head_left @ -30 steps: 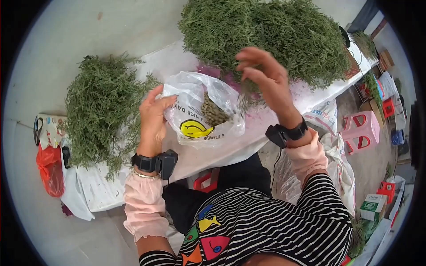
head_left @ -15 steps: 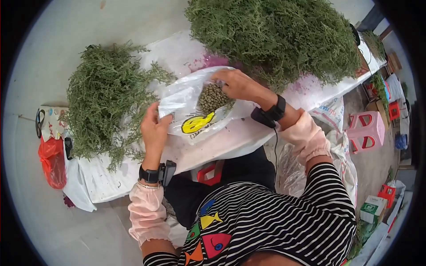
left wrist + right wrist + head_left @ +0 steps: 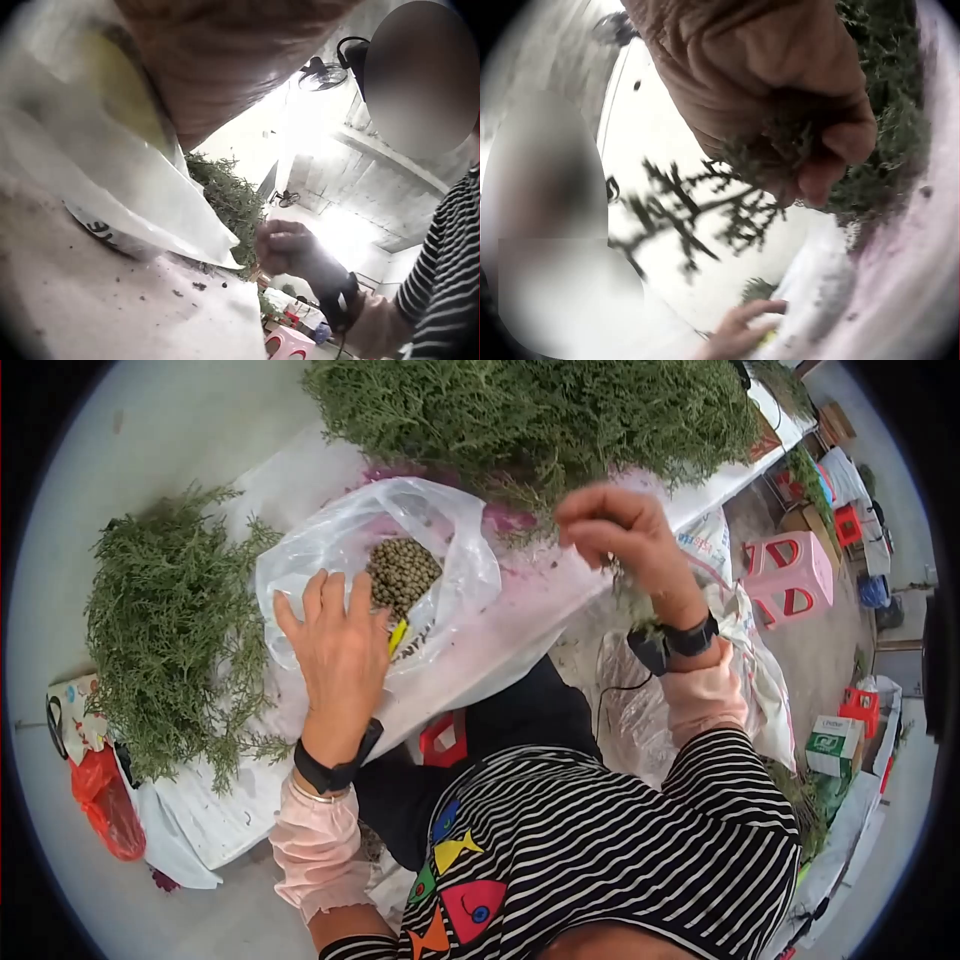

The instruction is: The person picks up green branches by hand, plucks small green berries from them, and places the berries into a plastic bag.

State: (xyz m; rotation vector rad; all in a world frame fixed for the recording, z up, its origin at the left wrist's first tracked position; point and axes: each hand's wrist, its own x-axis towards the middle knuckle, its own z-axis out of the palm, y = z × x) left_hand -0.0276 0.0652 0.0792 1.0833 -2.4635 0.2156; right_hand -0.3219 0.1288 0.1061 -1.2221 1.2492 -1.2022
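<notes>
**Left hand spread on the bag, right hand holding a sprig**

Your left hand [image 3: 338,645] lies over the near left side of a translucent plastic bag [image 3: 468,565], back upward, fingers extended and set apart, touching the film. The bag sits on the table [image 3: 540,605] between two heaps of greenery, its mouth turned up. Inside, a cluster of small round greenish-brown seeds [image 3: 403,573] lies just beyond your fingers; part of a yellow print [image 3: 397,636] shows beside your thumb.

Your right hand [image 3: 630,535] is raised to the right of the bag, well apart from it, with the fingers bent. The right wrist view shows it holding a leafy green sprig [image 3: 697,211], whose stem and side shoots project from beneath the curled fingers.

The smaller heap [image 3: 170,645] is to the left of the bag; the larger heap [image 3: 540,420] extends along the far side of the table. Magenta stains [image 3: 507,518] mark the cloth just past the bag. At your right, beyond the table, note a pink stool [image 3: 785,582] and a white sack [image 3: 768,685]; a red plastic bag [image 3: 108,805] hangs at the far left.
</notes>
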